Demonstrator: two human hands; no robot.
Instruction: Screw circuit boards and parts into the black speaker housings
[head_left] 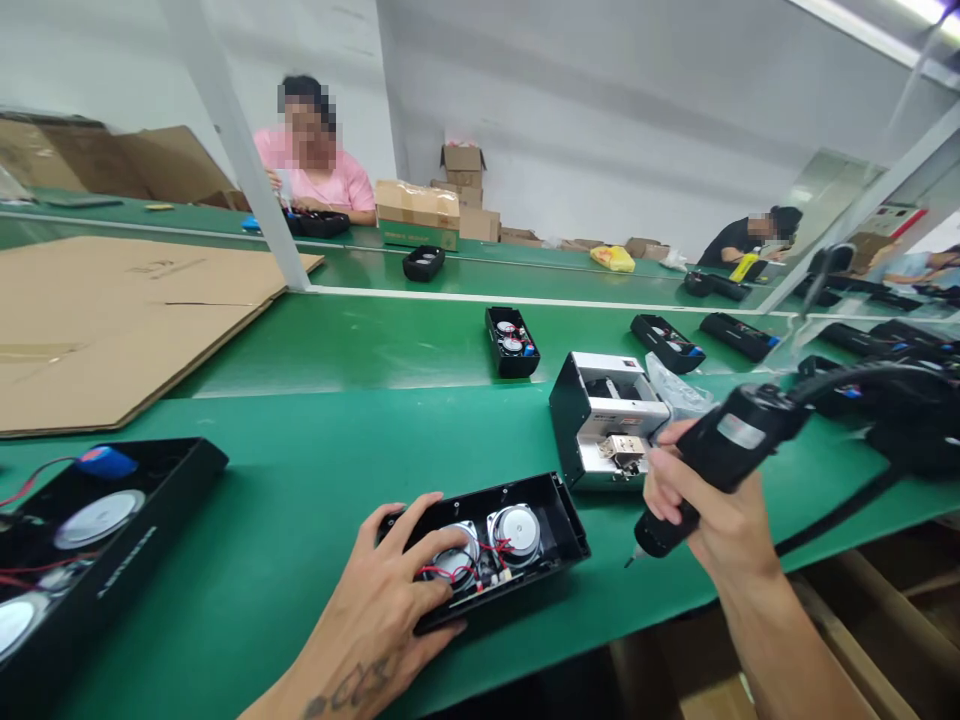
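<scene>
My left hand (401, 590) grips the left end of an open black speaker housing (559, 530) lying on the green table. Inside it sit two round silver speakers (519, 530) with red and black wires. My right hand (697, 500) is wrapped round a black electric screwdriver (731, 440), its bit pointing down and left, apart from the housing on its right. Behind the screwdriver stands a silver and black screw feeder (611, 420). A larger-looking open speaker housing (150, 550) with a blue battery (107, 461) lies close at the left.
A cardboard sheet (135, 330) covers the far left. Another speaker housing (512, 342) sits on the belt beyond the table, with several more at right. Co-workers (322, 180) sit across the line. A white post (247, 150) rises at left.
</scene>
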